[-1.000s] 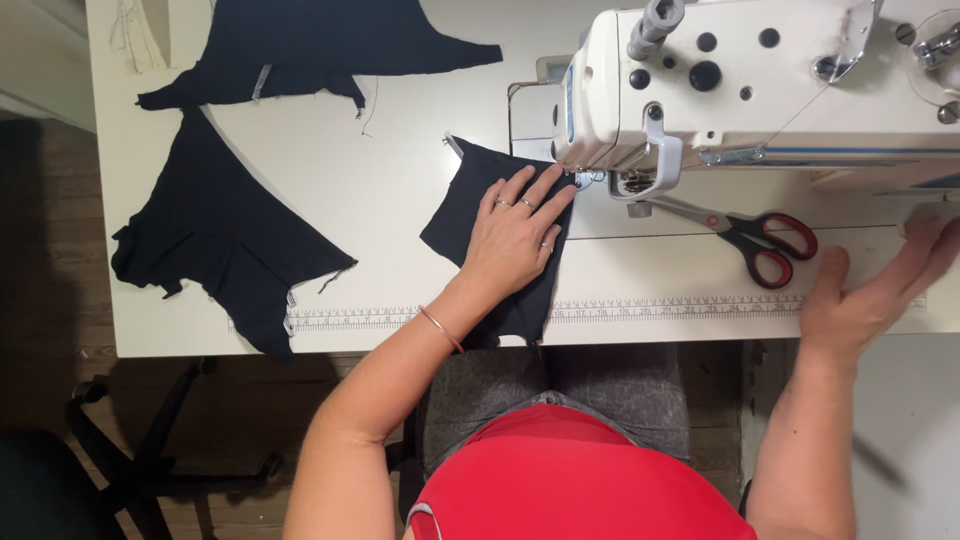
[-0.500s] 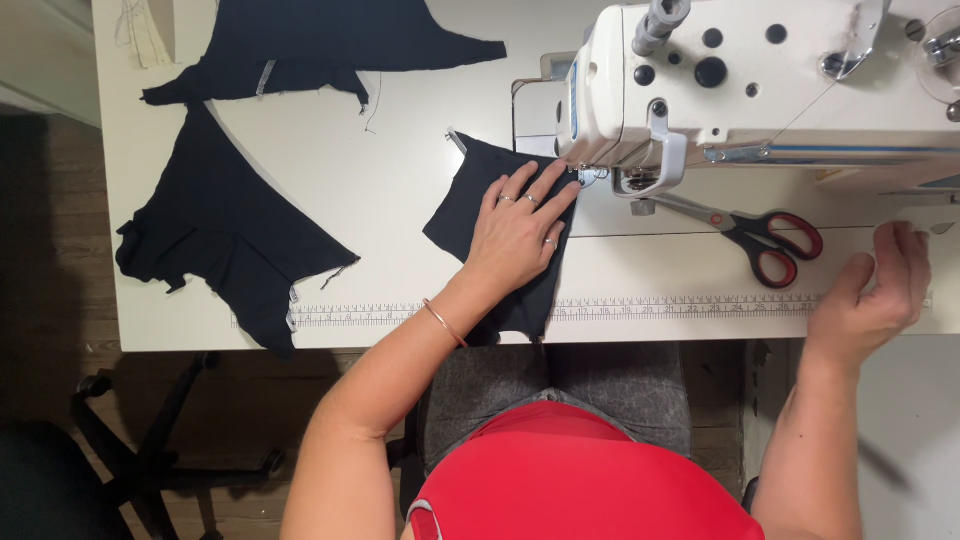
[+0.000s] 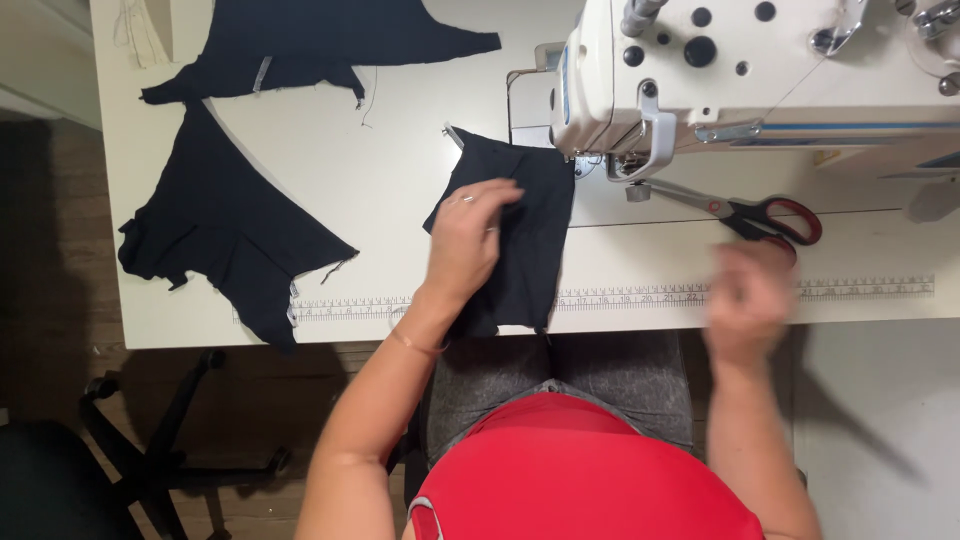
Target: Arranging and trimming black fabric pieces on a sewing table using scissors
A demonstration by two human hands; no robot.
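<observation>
Sitting close to the near edge of the white tabletop (image 3: 400, 170), you are wearing a red top and grey trousers, with both forearms reaching forward. Your left hand (image 3: 468, 235) is resting on a small dark fabric piece (image 3: 525, 230), fingers loosely curled against the cloth and not clamped around it; a thin bracelet is circling that wrist. The fabric piece is hanging a little over the tabletop's near edge, lying across a printed ruler strip (image 3: 640, 296), while its far end is sitting just beside the needle area of the white sewing machine (image 3: 760, 75). Your right hand (image 3: 750, 295) is hovering over the ruler strip, blurred, so I cannot tell how wide it is or whether it is holding anything. Just beyond it, red-handled scissors (image 3: 745, 212) are lying on the tabletop with the blades pointing toward the machine. Farther left, a larger dark fabric piece (image 3: 225, 225) is lying flat, and another dark piece (image 3: 320, 40) is spreading along the far edge.
</observation>
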